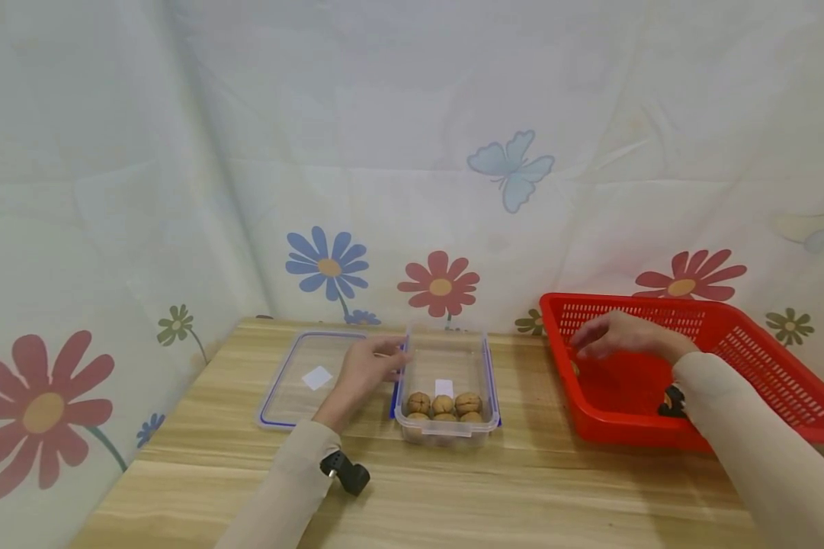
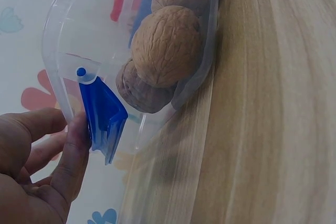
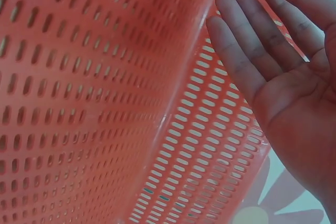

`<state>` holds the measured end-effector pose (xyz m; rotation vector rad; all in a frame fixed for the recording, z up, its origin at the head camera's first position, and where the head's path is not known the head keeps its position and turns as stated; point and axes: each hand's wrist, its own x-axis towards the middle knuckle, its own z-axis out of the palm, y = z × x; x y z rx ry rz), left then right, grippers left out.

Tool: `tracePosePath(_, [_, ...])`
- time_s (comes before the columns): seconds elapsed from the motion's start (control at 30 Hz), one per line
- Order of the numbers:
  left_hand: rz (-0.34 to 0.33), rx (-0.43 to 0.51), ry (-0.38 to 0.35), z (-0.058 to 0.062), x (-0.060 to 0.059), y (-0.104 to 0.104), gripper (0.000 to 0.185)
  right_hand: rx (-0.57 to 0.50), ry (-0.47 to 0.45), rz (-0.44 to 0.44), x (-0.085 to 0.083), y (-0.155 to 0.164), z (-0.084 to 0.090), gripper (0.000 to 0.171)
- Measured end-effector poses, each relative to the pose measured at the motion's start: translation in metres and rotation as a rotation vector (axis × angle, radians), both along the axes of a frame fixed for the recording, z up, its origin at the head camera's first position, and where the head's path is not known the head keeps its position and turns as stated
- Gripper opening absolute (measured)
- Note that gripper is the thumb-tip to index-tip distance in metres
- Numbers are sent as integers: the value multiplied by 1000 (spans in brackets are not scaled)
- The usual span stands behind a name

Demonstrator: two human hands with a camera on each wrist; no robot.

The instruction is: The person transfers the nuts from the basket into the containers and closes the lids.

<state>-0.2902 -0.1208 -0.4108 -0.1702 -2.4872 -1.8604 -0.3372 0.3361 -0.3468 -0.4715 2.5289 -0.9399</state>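
Head view, left hand [image 1: 367,370] pinched container [image 1: 446,428] rim at ten o'clock, walnuts [image 1: 443,405] lay inside at six, right hand [image 1: 617,335] hung empty, fingers extended, over red basket [image 1: 617,433] at three.

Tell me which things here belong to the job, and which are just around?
Likely the job:
walnuts
clear box, held by the left hand
red basket, right hand over it
lid, probably the box's

Just around:
flowered cloth
black wrist device

R hand [image 3: 289,90]: palm showing, fingers extended, in front of red basket [image 3: 134,93], contact unclear; slotted panels L of & behind fingers. Pale flower [image 3: 252,215] w/ yellowish ctr below palm.
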Motion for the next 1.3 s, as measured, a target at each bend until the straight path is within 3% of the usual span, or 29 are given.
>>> tracePosePath(0.47, [0, 3, -6, 0, -1, 1, 38, 41, -83, 37, -3, -3, -8, 46])
tracePosePath(0.63, [2, -5, -2, 1, -2, 0, 38, 37, -77, 120, -23, 8, -24, 44])
tracePosePath(0.77, [2, -5, 0, 1, -1, 0, 37, 54, -82, 124, -46, 21, -45, 41])
tracePosePath(0.87, [2, -2, 0, 1, -1, 1, 37, 62, -95, 109, -53, 24, -51, 39])
tracePosePath(1.0, [2, -2, 0, 2, -1, 1, 37, 71, -87, 142, -40, 14, -37, 35])
tracePosePath(1.17, [2, -6, 4, 2, 0, 1, 38, 104, -83, 78, -11, -7, -11, 32])
tracePosePath(1.3, [0, 0, 3, 3, 1, 1, 38, 116, -75, 41, -4, -9, -5, 38])
